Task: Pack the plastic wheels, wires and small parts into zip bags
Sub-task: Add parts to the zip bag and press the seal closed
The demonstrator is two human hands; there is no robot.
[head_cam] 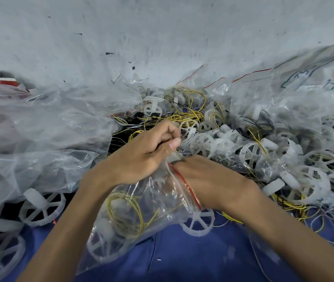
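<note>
Left hand (pixel 143 153) pinched the far end of the bag (pixel 133 216) mouth; right hand (pixel 213 180) gripped its strip (pixel 184 180). Wheels (pixel 249 153) lay just beyond, nearer the right.

left grip (pixel 147 151): curled, pinching | right grip (pixel 208 180): palm down, fingertips hidden

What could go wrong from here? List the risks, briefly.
1. The yellow wire coiled in the zip bag could spring across the red zip strip and stop it sealing.
2. The grip of the left hand pinches only the bag's mouth; the wheels inside could spill.
</note>
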